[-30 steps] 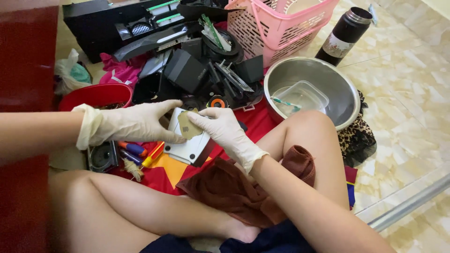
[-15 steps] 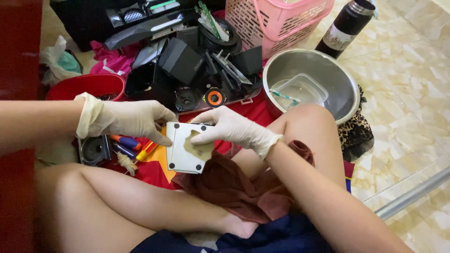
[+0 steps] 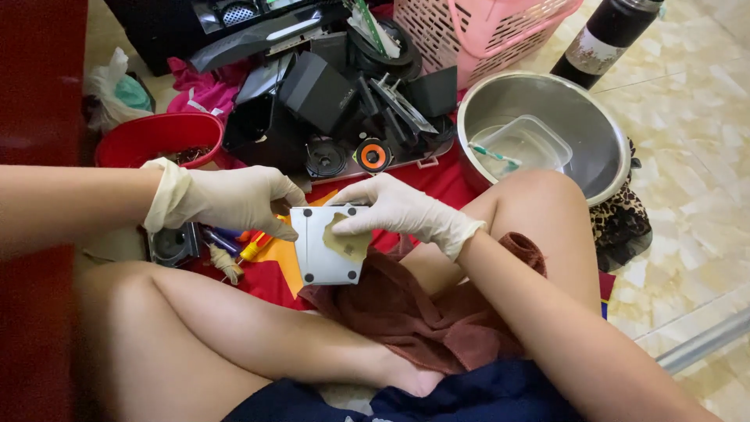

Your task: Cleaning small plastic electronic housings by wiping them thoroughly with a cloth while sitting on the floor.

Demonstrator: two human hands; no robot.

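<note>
Sitting behind the raised knee, a steel bowl (image 3: pixel 601 148) holds a clear tub. Nearer, over the lap, the gloved left hand (image 3: pixel 226 199) grips a grey square plate (image 3: pixel 320 254) by its edge while the right hand (image 3: pixel 398 211) pinches a small rag (image 3: pixel 348 242) against it.

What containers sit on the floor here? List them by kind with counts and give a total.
Red bowl: 1
Steel bowl: 1
Clear plastic tub, inside the steel bowl: 1
Pink basket: 1
Dark bottle: 1
Total: 5
</note>
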